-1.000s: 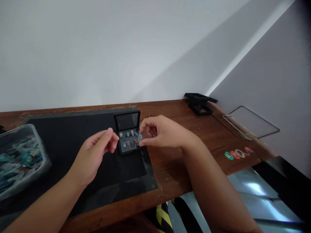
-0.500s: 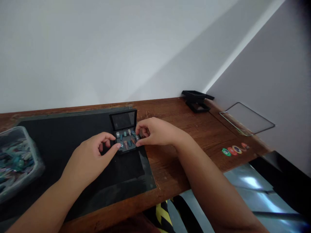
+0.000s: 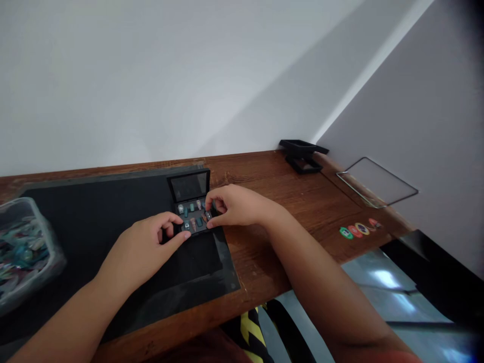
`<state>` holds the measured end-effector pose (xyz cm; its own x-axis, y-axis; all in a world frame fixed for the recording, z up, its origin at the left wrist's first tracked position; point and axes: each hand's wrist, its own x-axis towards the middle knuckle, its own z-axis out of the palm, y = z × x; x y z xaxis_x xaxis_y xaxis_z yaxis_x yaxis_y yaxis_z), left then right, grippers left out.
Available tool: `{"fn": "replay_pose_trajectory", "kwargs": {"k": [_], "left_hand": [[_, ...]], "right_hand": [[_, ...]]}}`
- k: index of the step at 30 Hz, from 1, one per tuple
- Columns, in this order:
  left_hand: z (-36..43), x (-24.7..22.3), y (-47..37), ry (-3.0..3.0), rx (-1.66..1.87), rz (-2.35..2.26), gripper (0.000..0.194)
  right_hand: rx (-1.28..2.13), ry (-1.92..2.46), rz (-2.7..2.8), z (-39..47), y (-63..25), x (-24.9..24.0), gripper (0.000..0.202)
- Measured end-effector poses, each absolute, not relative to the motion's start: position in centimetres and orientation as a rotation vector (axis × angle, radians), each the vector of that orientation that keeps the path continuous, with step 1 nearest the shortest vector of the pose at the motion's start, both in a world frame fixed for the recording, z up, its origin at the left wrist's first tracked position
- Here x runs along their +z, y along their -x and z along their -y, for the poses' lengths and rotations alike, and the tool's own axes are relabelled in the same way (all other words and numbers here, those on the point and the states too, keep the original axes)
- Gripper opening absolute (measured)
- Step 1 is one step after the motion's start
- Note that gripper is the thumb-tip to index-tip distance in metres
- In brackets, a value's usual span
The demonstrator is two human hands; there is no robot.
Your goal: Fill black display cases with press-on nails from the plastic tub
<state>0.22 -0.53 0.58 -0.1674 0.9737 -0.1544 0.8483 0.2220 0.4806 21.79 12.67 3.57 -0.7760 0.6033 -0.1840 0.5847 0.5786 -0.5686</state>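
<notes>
A small black display box stands with its clear-windowed lid raised on the dark mat. In its tray lie several false nails in two rows, teal, silver and brownish pink. My left hand has its thumb and index finger closed on the box's left front corner. At the right end of the tray, my right hand bends its thumb and index finger around a grey glittery false nail. Its fingers partly hide the tray's right end.
A clear plastic tub full of loose false nails stands at the left. Black boxes are stacked at the back right. Beyond my right arm are a metal wire frame and several coloured stickers on the brown wooden table.
The view has shifted slightly. My right thumb and index finger have moved a little inward over the tray's right end. My left hand has stayed at the box's left side.
</notes>
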Motion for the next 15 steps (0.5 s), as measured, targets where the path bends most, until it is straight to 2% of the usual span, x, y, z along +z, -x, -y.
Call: {"fn": "replay_pose_trajectory", "kwargs": {"k": [15], "left_hand": [[0.46,0.07,0.03,-1.681,0.452,-2.045,0.037]], "right_hand": [[0.996,1.026,2.704,-13.04,-22.62,3.78,0.028]]}}
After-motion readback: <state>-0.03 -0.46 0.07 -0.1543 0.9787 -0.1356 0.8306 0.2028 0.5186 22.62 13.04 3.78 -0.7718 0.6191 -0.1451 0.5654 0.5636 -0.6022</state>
